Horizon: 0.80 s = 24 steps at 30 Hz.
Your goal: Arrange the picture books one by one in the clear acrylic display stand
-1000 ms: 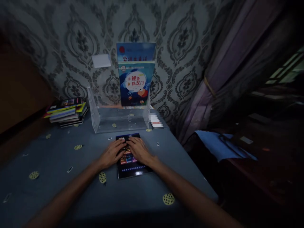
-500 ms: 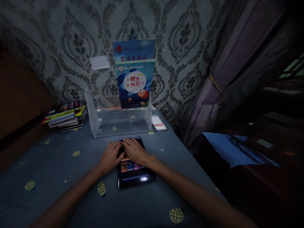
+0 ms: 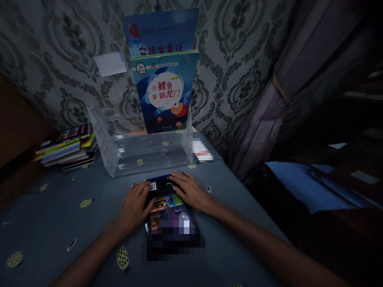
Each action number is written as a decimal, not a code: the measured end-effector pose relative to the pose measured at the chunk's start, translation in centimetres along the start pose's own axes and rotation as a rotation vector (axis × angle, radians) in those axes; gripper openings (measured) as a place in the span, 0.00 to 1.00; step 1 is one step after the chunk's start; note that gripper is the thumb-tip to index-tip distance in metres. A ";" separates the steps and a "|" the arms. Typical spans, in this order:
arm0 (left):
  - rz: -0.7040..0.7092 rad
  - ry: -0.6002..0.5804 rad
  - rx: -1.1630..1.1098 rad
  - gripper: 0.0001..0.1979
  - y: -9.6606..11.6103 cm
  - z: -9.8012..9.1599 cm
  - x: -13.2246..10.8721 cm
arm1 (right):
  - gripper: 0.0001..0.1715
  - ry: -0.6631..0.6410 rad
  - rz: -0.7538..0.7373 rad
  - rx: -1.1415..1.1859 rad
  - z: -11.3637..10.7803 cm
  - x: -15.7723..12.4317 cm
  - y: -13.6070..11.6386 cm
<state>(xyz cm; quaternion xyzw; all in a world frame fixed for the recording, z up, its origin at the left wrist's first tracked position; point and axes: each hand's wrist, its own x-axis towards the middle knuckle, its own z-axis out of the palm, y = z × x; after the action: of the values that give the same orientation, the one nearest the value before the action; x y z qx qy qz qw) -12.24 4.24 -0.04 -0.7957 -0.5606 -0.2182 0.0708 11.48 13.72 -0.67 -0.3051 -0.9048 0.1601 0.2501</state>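
Note:
A dark, glossy book (image 3: 161, 188) with small colourful pictures lies flat on the cloth; its lower part is pixelated. My left hand (image 3: 134, 205) rests along its left edge, fingers stretched out and thumb on the cover. On the upper right corner lies my right hand (image 3: 191, 192), open, with fingers flat and spread. Just beyond the book stands a clear plastic book rack (image 3: 149, 162). In its back row, at the right, a blue picture book (image 3: 166, 93) with an orange fish leans upright, in front of a taller blue book (image 3: 163, 32).
A pile of books (image 3: 67, 147) sits at the left by the wall. Right of the rack lies a pixelated white item (image 3: 202, 149). A tied purple curtain (image 3: 266, 115) hangs beyond the table's right edge, and blue material (image 3: 299, 187) lies farther right.
My hands have moved apart, from together at the book's top to its left edge and upper right corner. The view has come closer to the rack.

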 end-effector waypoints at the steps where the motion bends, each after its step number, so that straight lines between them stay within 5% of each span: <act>1: 0.005 -0.002 0.004 0.15 0.0 0.0 0.0 | 0.23 -0.002 0.006 0.017 -0.2 -0.2 0.3; 13: 0.115 -0.003 0.013 0.20 -1.0 0.4 0.1 | 0.24 0.128 0.123 0.346 -1.1 0.1 1.2; 24: 0.241 -0.082 -0.090 0.18 1.9 1.7 6.3 | 0.23 0.137 0.166 0.425 -1.4 0.4 1.3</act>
<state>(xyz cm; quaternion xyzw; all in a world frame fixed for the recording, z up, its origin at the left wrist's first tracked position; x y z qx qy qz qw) -8.36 9.56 1.39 -0.8678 -0.4531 -0.2005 0.0376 12.57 15.12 0.07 -0.3289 -0.8036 0.3461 0.3554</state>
